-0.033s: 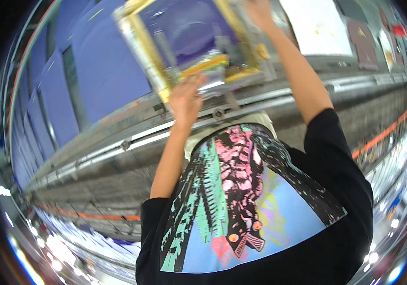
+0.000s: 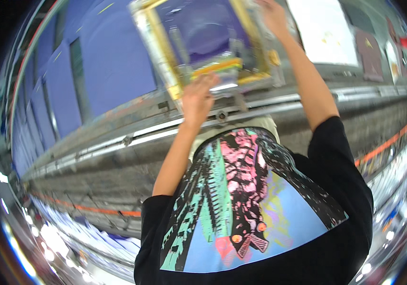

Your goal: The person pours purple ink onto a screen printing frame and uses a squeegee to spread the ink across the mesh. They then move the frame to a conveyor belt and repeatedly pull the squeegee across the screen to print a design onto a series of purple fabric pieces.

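A screen-printing frame [image 2: 254, 40] with yellow-taped edges lies at the top middle over purple cloth. Inside its near end rests a squeegee [image 2: 229, 63] with a yellow-orange strip, tilted slightly. My left hand [image 2: 198, 96] is at the frame's near left corner. Its fingers look bent over the left end of the squeegee, though they are blurred. Beside the frame's right edge, farther away, is my right hand [image 2: 273, 18]. The picture's top edge cuts off part of its fingers, so what it holds does not show.
Purple fabric pieces [image 2: 113, 61] lie along the long table at left. To the right are a white panel [image 2: 324, 33] and a dark maroon shirt-shaped piece [image 2: 368, 54]. A metal rail [image 2: 156, 137] runs along the table's near edge, in front of my body.
The whole scene has shifted slightly right and down in the picture. Both hands keep about the same places relative to the frame and squeegee.
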Motion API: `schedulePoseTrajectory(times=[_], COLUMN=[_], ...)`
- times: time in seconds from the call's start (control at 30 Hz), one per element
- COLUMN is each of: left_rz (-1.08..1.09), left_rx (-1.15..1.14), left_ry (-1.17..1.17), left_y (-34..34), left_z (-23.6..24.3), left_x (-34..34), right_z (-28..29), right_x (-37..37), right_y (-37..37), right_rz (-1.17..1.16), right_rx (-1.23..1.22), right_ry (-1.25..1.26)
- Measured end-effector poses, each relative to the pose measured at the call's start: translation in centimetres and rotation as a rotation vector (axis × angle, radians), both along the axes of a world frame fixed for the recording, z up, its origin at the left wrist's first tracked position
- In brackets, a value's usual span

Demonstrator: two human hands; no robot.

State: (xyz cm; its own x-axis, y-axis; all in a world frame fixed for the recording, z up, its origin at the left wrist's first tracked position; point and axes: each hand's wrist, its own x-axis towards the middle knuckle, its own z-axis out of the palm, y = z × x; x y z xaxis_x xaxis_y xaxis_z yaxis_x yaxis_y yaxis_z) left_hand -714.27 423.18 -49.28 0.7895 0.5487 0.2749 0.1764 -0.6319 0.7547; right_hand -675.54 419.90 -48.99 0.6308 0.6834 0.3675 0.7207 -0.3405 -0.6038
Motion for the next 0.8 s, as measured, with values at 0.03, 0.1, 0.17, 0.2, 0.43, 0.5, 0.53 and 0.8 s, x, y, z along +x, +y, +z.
schedulePoseTrajectory(times=[0.03,0.1,0.17,0.2,0.43,0.5,0.53,0.8], left_rz=[-0.007,0.039,0.064,0.043,0.130,0.111,0.101,0.044], left_rx=[0.025,0.005,0.005,0.016,0.047,0.066,0.074,0.357], left_ry=[0.031,0.083,0.118,0.161,0.258,0.295,0.314,0.314], left_y=[-0.5,0.0,0.4,2.3,-0.6,-0.7,-0.7,-0.6], left_z=[0.6,1.8,0.9,0.6,-0.1,0.0,0.2,-3.5], left_x=[0.9,-0.2,-0.5,-1.9,0.5,-0.2,-0.6,1.7], right_z=[-1.1,-1.3,-2.1,-3.4,-5.1,-4.5,-4.3,-6.8], right_x=[2.0,-0.2,-2.5,-4.2,-2.7,-3.4,-3.7,-2.6], right_y=[-1.6,-1.9,-2.6,-1.7,-3.6,-3.0,-2.7,-3.1], right_rz=[-0.027,-0.118,-0.147,-0.161,-0.152,-0.192,-0.212,-0.211], right_rx=[-0.020,-0.106,-0.074,-0.025,-0.033,-0.068,-0.087,-0.048], right_ry=[0.197,0.315,0.409,0.460,0.554,0.512,0.490,0.499])
